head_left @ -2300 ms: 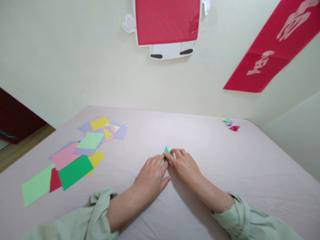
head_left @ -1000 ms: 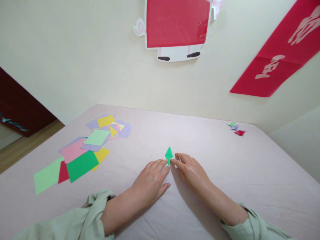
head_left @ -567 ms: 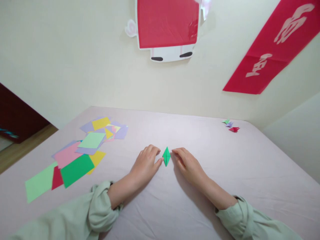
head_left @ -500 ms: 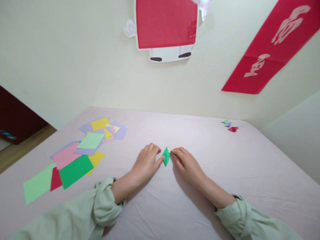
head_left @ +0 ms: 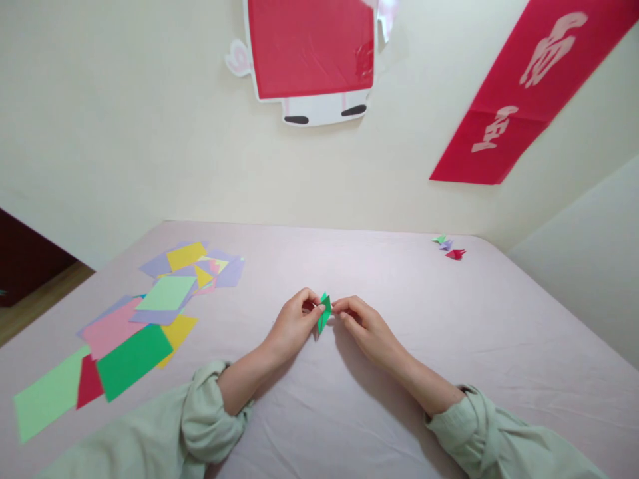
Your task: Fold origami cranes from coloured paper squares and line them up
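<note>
A small piece of green folded paper, a narrow diamond with pointed ends, is held tilted just above the cloth. My left hand pinches it from the left, thumb on the near face and fingers behind. Close to its right edge is my right hand, its index fingertip at or touching the paper. The right thumb sits a little apart, lower down, and the fingers are loosely bent. Whether the right fingertips grip the edge is hard to make out.
Loose coloured paper sheets lie overlapping on the left of the cloth-covered table. At the far right corner sit small folded paper pieces: light green, purple and red. A wall with red decorations stands behind.
The green folded paper was lying flat between my hands; my left hand has lifted and tilted it. My right fingertips have come up to its edge. The view has shifted slightly.
</note>
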A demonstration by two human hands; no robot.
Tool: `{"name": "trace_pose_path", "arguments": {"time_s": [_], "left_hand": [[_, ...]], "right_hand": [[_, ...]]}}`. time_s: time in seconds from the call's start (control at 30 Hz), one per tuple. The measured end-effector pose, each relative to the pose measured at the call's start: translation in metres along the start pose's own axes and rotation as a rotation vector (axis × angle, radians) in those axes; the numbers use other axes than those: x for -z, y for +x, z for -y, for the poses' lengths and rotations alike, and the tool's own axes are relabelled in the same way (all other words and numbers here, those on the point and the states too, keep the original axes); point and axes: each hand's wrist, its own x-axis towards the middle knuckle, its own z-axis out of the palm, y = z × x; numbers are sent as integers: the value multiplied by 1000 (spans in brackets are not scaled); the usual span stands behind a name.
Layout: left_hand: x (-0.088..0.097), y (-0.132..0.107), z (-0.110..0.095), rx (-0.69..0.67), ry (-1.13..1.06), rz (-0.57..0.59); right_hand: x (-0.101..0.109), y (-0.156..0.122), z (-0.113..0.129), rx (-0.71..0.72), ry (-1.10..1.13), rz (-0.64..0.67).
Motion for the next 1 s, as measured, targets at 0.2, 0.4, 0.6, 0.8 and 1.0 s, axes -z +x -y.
{"name": "trace_pose_path", "arguments": {"time_s": [0.2, 0.4, 0.6, 0.8, 1.0], "left_hand": [[-5, 0, -3, 70, -186, -38], [-7, -2, -5, 158, -295, -10], [-7, -5, -10, 134, -360, 59], [-4, -5, -10, 119, -328, 76], [-4, -5, -11, 131, -308, 112]], "right_hand": [[-4, 0, 6, -79, 189, -3], [-8, -1, 2, -132, 290, -81], [-6, 0, 3, -136, 361, -66], [-4, -2, 6, -104, 337, -22], [-5, -3, 2, -85, 242, -36]]}}
